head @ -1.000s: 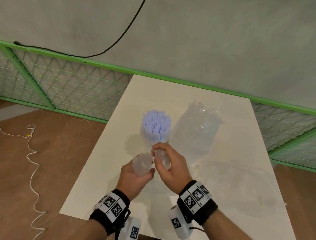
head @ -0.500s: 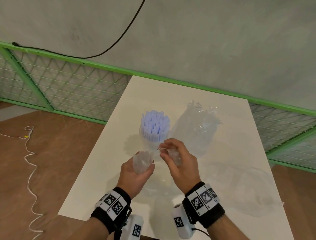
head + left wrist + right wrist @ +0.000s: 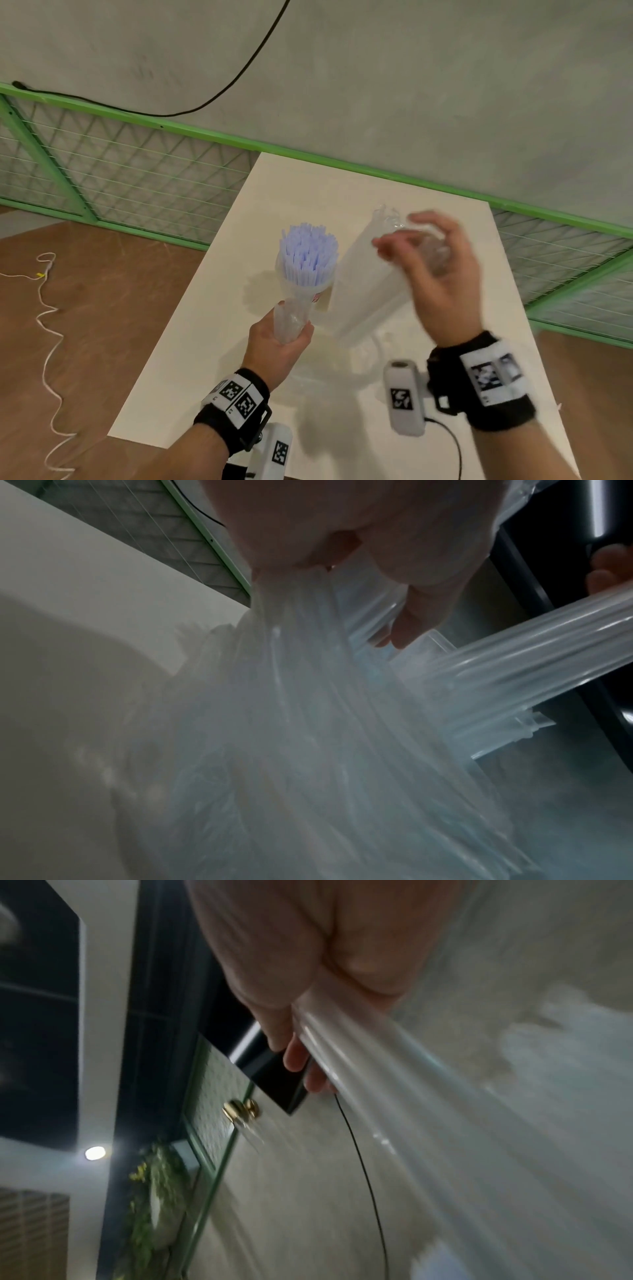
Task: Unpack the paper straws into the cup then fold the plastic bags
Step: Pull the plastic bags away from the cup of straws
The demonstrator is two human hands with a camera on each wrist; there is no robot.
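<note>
Head view: straws (image 3: 308, 255) already in cup (image 3: 301, 291); left hand (image 3: 277, 346) and right hand (image 3: 433, 274) grip plastic bag (image 3: 363, 294), stretched above table (image 3: 205, 335) centre. Folding step; next: lay flat, crease.

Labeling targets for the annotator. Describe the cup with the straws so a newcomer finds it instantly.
Start at the white table that runs out to the green railing. Near its middle stands the cup, just beyond the left hand. It is the only upright container, packed with pale lilac paper straws, while everything beside it is clear crumpled plastic bag.
</note>
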